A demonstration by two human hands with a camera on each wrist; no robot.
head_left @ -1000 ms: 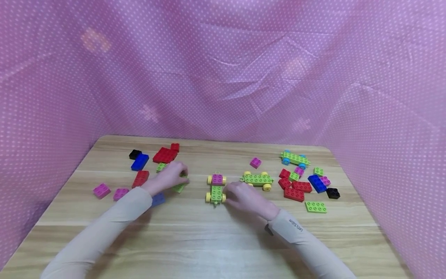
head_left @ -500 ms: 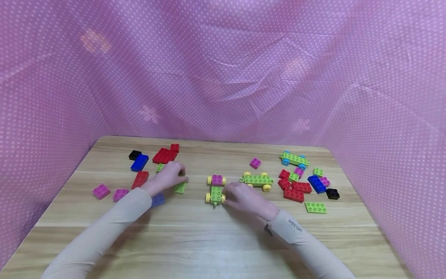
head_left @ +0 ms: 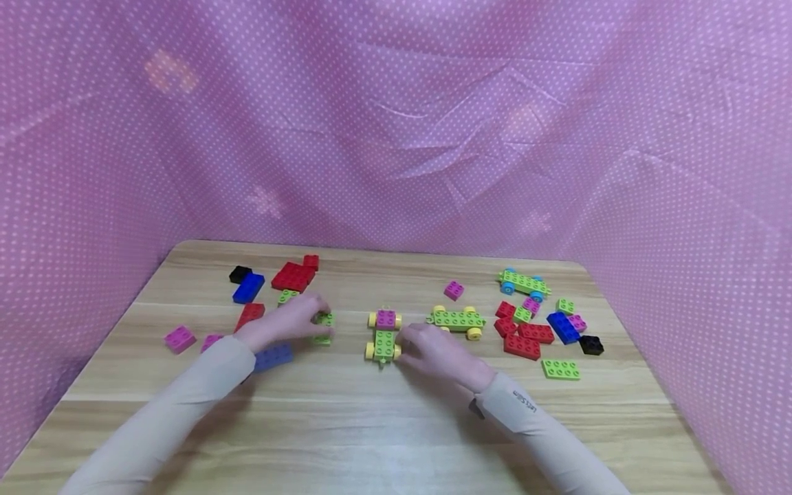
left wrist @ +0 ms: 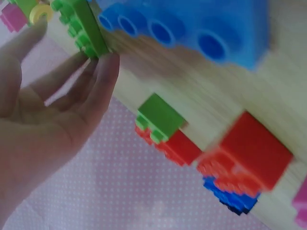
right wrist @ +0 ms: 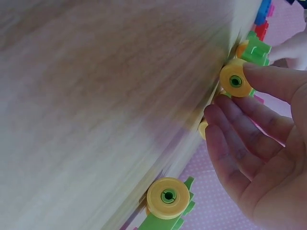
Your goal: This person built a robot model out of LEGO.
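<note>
My left hand [head_left: 307, 317] pinches a small green brick [head_left: 324, 324] between thumb and fingers, just above the wooden table [head_left: 396, 426]; the left wrist view shows the fingertips [left wrist: 106, 64] against that green brick [left wrist: 80, 23]. To its right stands a green car with yellow wheels [head_left: 383, 342], a pink brick [head_left: 386, 317] on its far end. My right hand [head_left: 405, 344] rests beside the car with loosely straight fingers. In the right wrist view one fingertip [right wrist: 268, 79] touches a yellow wheel [right wrist: 234, 80].
A blue brick [head_left: 272, 356] lies under my left forearm. Red, blue, black and pink bricks lie at the left. A second green car [head_left: 456, 319], a third with blue wheels [head_left: 524, 281] and several loose bricks fill the right side. Pink dotted cloth walls the table in.
My left hand has drawn the green brick slightly right and up off the table, uncovering more of the blue brick. The right hand and the car have stayed put.
</note>
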